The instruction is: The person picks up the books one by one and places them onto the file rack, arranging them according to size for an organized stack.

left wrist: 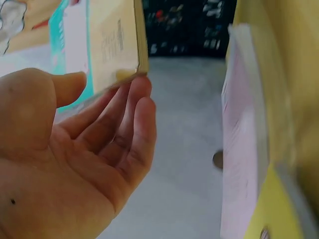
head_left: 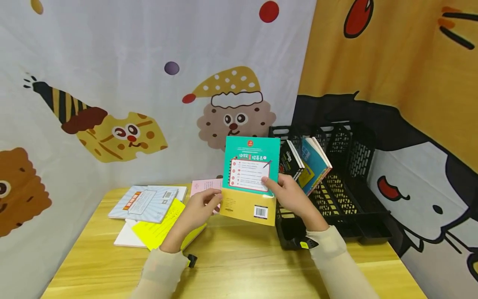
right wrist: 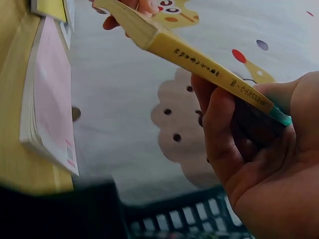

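Note:
My right hand [head_left: 293, 197] grips a teal and yellow book [head_left: 248, 207] by its right edge, thumb on the back cover and curled fingers [right wrist: 222, 132] behind. The cover, with a barcode and a white notepad panel, faces me. At the lower left edge, my left hand [head_left: 198, 214] holds the book lightly between thumb and fingertips [left wrist: 143, 92]. In the right wrist view the yellow spine [right wrist: 199, 64] shows. Behind it on the table is a pink book [head_left: 201, 186], partly hidden.
A black slotted rack [head_left: 351, 216] stands at the right, with a black book [head_left: 290, 162] and a blue book [head_left: 315, 160] leaning inside. At the left of the wooden table [head_left: 231, 265] lie a pale blue book [head_left: 145, 203] and a bright yellow book [head_left: 160, 228]. A printed curtain [head_left: 130, 41] hangs behind.

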Demonstrator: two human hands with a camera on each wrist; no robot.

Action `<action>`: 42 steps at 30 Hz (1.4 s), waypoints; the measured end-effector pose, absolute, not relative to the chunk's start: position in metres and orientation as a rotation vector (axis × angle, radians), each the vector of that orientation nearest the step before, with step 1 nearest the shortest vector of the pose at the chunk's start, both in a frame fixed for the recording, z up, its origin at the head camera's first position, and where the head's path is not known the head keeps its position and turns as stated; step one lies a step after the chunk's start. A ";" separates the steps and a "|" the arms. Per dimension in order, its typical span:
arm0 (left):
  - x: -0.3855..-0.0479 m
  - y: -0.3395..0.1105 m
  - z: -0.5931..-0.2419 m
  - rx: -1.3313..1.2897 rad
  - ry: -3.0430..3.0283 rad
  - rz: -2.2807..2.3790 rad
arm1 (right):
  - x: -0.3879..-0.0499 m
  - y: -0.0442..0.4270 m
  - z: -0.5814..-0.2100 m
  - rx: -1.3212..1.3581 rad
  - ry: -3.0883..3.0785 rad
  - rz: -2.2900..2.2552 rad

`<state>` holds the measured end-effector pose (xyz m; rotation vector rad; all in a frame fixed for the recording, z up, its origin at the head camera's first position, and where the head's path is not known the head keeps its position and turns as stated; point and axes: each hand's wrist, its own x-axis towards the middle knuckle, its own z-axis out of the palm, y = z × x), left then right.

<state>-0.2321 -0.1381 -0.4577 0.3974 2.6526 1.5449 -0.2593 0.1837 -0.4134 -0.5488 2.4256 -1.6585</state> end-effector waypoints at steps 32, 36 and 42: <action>-0.230 -0.009 -0.475 0.647 2.452 1.562 | -0.233 0.380 -0.384 -0.457 2.719 -1.643; -0.227 0.001 -0.477 0.629 2.420 1.579 | -0.228 0.400 -0.388 -0.398 2.775 -1.648; -0.224 0.007 -0.479 0.603 2.428 1.549 | -0.229 0.413 -0.390 -0.362 2.759 -1.800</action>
